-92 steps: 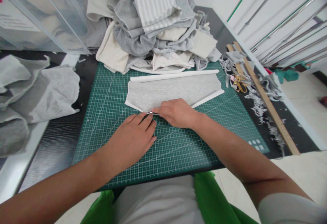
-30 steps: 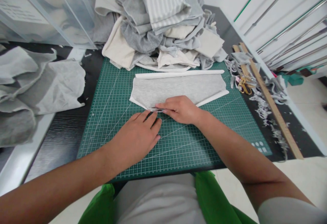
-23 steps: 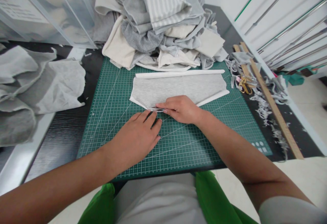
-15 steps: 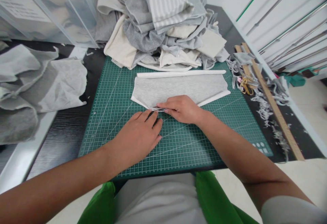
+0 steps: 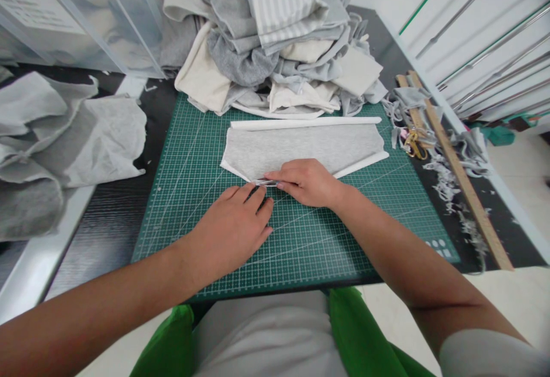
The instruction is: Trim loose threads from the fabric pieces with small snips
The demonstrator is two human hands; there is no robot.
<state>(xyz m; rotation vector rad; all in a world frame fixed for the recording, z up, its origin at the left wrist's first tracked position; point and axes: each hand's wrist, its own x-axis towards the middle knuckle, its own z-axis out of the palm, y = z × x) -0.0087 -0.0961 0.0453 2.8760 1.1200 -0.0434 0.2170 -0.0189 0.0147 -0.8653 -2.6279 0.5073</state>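
Note:
A light grey piece of cloth [image 5: 296, 143] lies on the green cutting mat [image 5: 201, 142], with white strips along its long edges. My right hand [image 5: 307, 183] rests on the cloth's near edge, its fingers closed on slim metal tweezers [image 5: 267, 182]. The tweezers' tips point left and touch the edge. My left hand [image 5: 232, 225] lies on the mat just in front, palm down and fingers apart. Its fingertips reach the cloth's near edge close to the tweezers' tips.
A tall pile of folded grey, cream and striped cloths [image 5: 275, 50] stands behind. Loose grey pieces [image 5: 98, 142] lie to the left, by a clear plastic bin [image 5: 107, 10]. On the right are a wooden ruler [image 5: 464, 176], gold-handled scissors [image 5: 413, 144] and cloth scraps [image 5: 444, 185].
Hardly anything differs; the view has shifted very slightly. Both hands and the cloth keep their places, and the tweezers show a little more plainly.

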